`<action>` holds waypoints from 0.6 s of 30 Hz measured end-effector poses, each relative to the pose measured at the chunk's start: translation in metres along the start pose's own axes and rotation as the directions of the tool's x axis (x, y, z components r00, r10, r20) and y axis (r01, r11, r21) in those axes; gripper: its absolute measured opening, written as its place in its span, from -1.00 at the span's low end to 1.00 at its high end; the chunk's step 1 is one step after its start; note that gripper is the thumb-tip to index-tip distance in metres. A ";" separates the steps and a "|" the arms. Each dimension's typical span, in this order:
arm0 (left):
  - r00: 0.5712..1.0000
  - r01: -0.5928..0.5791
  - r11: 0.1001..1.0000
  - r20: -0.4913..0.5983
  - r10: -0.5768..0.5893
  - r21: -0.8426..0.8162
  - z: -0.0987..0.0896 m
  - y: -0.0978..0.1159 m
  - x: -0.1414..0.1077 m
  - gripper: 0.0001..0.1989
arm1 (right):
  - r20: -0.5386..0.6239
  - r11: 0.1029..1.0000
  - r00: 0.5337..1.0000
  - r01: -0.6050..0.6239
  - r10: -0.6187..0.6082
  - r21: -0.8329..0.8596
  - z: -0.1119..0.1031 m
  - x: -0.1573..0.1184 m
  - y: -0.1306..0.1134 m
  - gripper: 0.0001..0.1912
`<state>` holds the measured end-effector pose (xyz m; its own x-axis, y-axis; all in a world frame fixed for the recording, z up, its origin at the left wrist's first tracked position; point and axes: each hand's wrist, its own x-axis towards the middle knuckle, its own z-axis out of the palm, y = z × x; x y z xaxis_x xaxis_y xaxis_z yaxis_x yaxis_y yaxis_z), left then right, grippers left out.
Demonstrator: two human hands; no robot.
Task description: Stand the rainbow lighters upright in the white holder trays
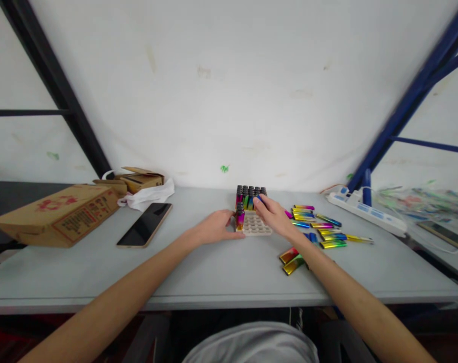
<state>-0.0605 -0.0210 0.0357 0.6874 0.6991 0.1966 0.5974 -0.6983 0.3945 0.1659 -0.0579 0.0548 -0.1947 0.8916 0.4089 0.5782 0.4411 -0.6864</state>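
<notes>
A pale tray [257,229] with rows of holes sits on the table in front of me. Upright lighters [250,194] with black tops and shiny rainbow bodies fill its back rows, and a few more [240,219] stand along its left side. My left hand [217,227] grips the tray's left edge, thumb at the front corner and fingers curled behind. Over the tray's right part, my right hand [272,214] is closed on a blue-ended lighter [259,197], mostly covered by the fingers. Loose lighters [322,225] lie scattered to the right, some partly behind my right forearm.
At the left are a cardboard box [58,214], a smaller opened box [141,180], a white plastic bag [149,195] and a black-screened phone [146,224]. A white power strip [367,213] lies at the right near a blue metal frame [399,111]. A white wall rises behind.
</notes>
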 end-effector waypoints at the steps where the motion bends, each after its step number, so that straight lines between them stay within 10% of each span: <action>1: 1.000 -0.001 1.000 -0.001 0.001 0.000 0.000 0.000 0.000 -0.44 | -0.035 0.999 0.999 0.002 -0.003 -0.032 0.000 -0.002 -0.003 -0.49; 18: 1.000 0.016 1.000 0.002 -0.016 0.026 0.000 -0.001 0.001 -0.42 | -0.167 0.994 0.986 -0.026 0.007 -0.110 0.008 -0.010 -0.004 -0.56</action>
<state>-0.0606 -0.0199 0.0351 0.6784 0.7102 0.1882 0.6190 -0.6905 0.3743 0.1596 -0.0676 0.0488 -0.0556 0.8649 0.4988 0.6666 0.4041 -0.6264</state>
